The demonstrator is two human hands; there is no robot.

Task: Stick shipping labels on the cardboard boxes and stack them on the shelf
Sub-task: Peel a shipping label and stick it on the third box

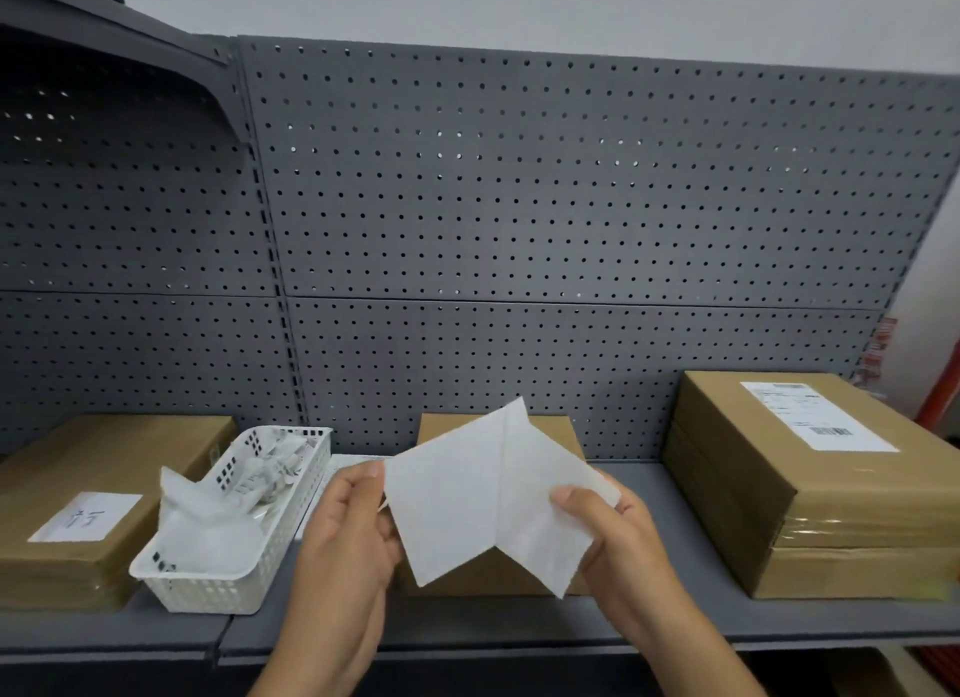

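Observation:
Both hands hold a white shipping label (467, 504) in front of me, its sheets splitting apart along a middle line. My left hand (348, 535) pinches the left edge and my right hand (613, 530) pinches the right edge. Behind the label a small cardboard box (556, 436) sits on the grey shelf (675, 618), mostly hidden by the paper. At the right stands a stack of two cardboard boxes (831, 504) with a printed label (815, 416) on top. A flat box (104, 478) with a white handwritten label lies at the left.
A white plastic basket (234, 551) full of crumpled backing papers stands between the left box and my hands. A grey pegboard wall (519, 203) backs the shelf. An upper shelf bracket juts out at top left. Something red shows at the far right edge.

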